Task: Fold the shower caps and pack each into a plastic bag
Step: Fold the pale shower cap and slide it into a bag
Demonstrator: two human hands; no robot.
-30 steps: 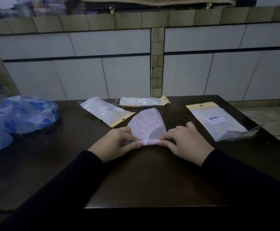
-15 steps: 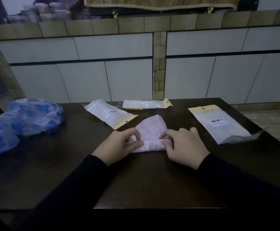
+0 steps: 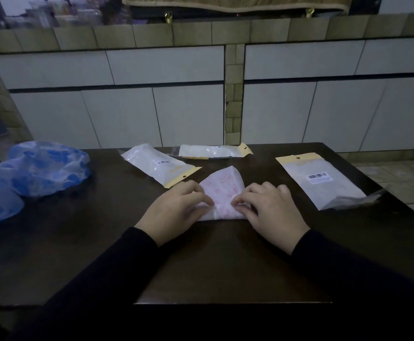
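Shower cap (image 3: 222, 193), pink, mid-fold, both hands (image 3: 178, 205) (image 3: 272, 210) pinching it; 2 bags (image 3: 160, 164) (image 3: 214, 151) look packed, 1 bag (image 3: 321, 182) open, blue caps (image 3: 43, 166) left.

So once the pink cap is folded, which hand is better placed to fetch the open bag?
Probably right: the right hand is nearer the open bag; the left hand could keep the pink cap pinned.
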